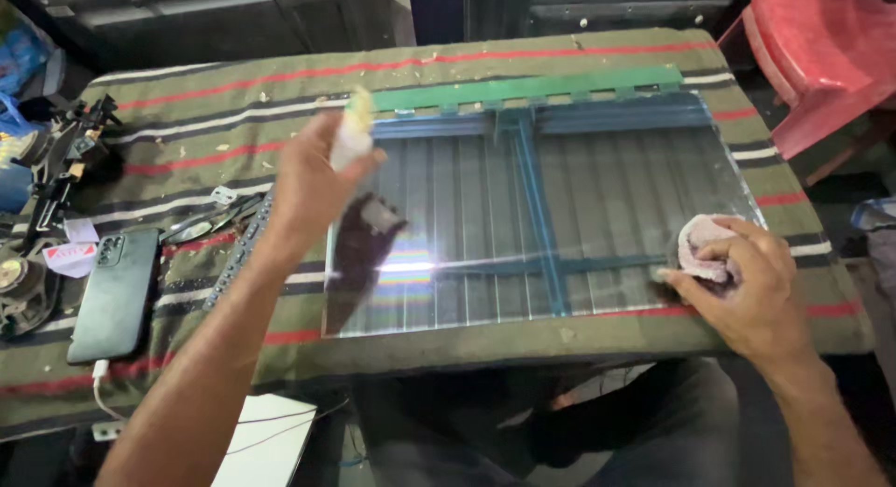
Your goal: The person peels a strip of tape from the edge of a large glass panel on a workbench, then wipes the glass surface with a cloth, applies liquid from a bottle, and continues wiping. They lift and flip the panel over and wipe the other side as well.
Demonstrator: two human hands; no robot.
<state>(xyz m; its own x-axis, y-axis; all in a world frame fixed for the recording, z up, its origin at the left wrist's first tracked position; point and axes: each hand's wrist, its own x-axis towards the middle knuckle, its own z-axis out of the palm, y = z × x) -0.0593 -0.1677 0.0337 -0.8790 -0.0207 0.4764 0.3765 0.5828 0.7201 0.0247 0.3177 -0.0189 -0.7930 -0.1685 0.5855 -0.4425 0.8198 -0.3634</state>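
L hand (313,184) gripping spray bottle (353,137), R hand (751,286) pinching cloth (702,246) on glossy panel (560,226), striped tablecloth (233,114)

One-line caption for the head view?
Left hand holds a small bottle over a glossy panel; right hand presses a cloth on it.

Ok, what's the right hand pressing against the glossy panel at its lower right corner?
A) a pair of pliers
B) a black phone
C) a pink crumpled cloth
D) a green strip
C: the right hand grips a pink crumpled cloth on the glossy panel; the black phone lies far off on the striped table cover.
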